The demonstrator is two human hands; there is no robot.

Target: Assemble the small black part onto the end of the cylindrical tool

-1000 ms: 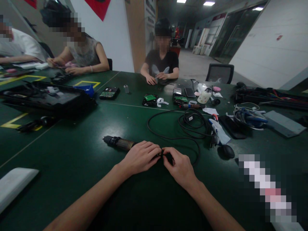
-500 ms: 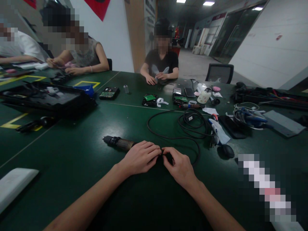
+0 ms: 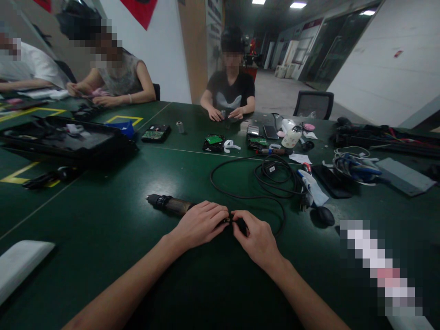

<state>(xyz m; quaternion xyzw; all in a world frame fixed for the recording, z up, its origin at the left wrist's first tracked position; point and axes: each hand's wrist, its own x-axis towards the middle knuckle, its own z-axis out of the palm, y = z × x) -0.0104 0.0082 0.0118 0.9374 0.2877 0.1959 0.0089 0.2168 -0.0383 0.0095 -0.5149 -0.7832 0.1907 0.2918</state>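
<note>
An electric screwdriver lies on the green table, its black tip pointing left. My left hand is wrapped over its rear part. A small metallic end shows just past my left fingertips. Close by on the right, my right hand pinches with thumb and forefinger at a dark piece that looks like the cable's end; most of it is hidden by the fingers. The black cable runs from behind my right hand up to a loose coil.
Beyond the coil stand circuit-board devices, a patterned bottle and a phone. At right lie a computer mouse and a dark flat case. A black tray sits at left. Co-workers sit across the table.
The screwdriver's metallic end now shows between my hands, where it was covered before. My left fingers have drawn back slightly. The co-worker opposite has moved their hands apart.
</note>
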